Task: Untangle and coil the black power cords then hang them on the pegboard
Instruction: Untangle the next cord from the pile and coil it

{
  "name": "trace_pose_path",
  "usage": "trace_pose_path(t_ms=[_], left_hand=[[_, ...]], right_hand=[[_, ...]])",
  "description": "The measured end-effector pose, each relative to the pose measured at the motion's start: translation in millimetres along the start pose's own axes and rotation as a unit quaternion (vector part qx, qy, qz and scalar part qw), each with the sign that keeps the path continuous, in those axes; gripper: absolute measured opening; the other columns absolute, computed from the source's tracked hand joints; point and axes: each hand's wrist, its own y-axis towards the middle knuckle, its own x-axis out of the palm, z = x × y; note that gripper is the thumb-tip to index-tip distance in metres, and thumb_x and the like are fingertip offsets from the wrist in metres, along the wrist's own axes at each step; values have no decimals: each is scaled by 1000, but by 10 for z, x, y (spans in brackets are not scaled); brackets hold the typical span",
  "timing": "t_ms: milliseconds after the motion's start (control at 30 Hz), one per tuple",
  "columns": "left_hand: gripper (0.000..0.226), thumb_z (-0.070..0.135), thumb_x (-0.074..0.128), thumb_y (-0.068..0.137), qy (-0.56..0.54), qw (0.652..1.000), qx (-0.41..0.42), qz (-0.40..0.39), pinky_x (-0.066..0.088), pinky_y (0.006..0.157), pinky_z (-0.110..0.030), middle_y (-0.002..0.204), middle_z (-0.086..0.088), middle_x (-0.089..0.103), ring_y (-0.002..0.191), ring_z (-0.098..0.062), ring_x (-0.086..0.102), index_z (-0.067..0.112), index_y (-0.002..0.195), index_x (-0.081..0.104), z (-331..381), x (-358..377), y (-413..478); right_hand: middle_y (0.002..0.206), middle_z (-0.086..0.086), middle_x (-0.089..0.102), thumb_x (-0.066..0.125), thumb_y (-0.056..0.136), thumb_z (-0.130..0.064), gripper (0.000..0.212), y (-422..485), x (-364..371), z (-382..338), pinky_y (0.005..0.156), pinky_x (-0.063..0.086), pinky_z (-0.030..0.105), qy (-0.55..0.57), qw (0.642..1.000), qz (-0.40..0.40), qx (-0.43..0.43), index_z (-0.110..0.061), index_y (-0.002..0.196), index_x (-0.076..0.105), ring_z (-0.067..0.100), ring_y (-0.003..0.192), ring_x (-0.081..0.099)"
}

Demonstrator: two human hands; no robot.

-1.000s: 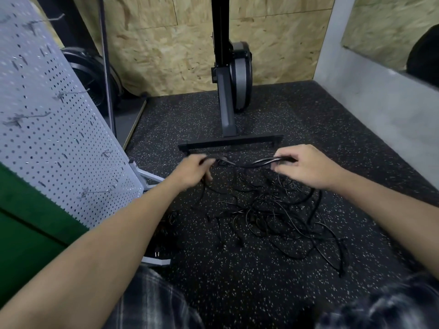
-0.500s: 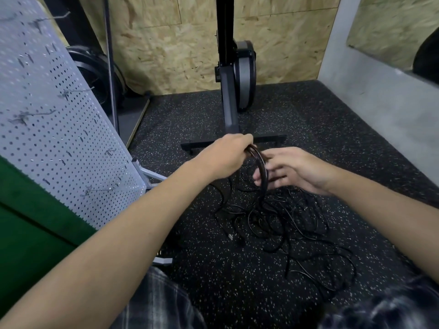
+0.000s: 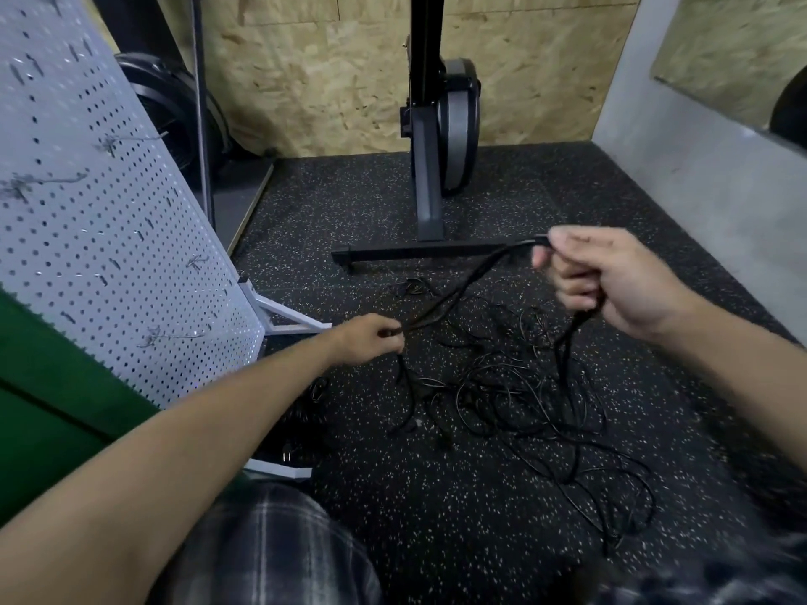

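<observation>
A tangle of black power cords [image 3: 515, 399] lies on the speckled rubber floor in front of me. My right hand [image 3: 611, 277] holds gathered loops of one black cord [image 3: 471, 281] up at the right. From there the doubled strand runs down to my left hand [image 3: 371, 340], which pinches it low, near the floor. More cord hangs from my right hand into the pile. The white pegboard [image 3: 87, 238] leans at the left with several metal hooks [image 3: 174, 338] on it; nothing hangs there.
A dark machine stand [image 3: 430, 203] with a crossbar foot [image 3: 419, 253] rises just beyond the cords. The pegboard's white frame legs [image 3: 288, 318] reach onto the floor. A grey wall [image 3: 698, 176] bounds the right, weight plates [image 3: 174, 111] stand at the back left, green matting [image 3: 52, 399] at left.
My hands were together over the pile, the left laying a loop onto the right. Now the left has dropped low and left along the cord, and the right has lifted up and right.
</observation>
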Motion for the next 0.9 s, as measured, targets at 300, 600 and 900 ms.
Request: trace_pose_path(t_ms=[300, 600, 900], left_hand=[[21, 24, 47, 111, -37, 998, -8, 54, 53, 73, -42, 78, -8, 71, 79, -29, 73, 14, 94, 55, -201, 37, 256], [21, 18, 49, 109, 153, 982, 103, 38, 42, 61, -35, 76, -1, 58, 70, -26, 60, 13, 89, 52, 977, -281, 174], [15, 30, 57, 107, 85, 979, 152, 104, 34, 56, -20, 81, 8, 59, 68, -5, 52, 16, 109, 53, 1495, -368, -233]], right_hand=[[65, 0, 70, 43, 110, -21, 38, 76, -209, 512, 60, 45, 17, -448, 883, -84, 113, -18, 86, 72, 7, 55, 64], [160, -8, 42, 73, 93, -50, 94, 101, 149, 534, 86, 40, 23, -471, 872, -91, 100, -27, 166, 18, -7, 75, 50], [96, 0, 76, 53, 105, -25, 19, 158, 360, 369, 96, 52, 43, -148, 985, -51, 67, -17, 106, 71, 24, 100, 73]])
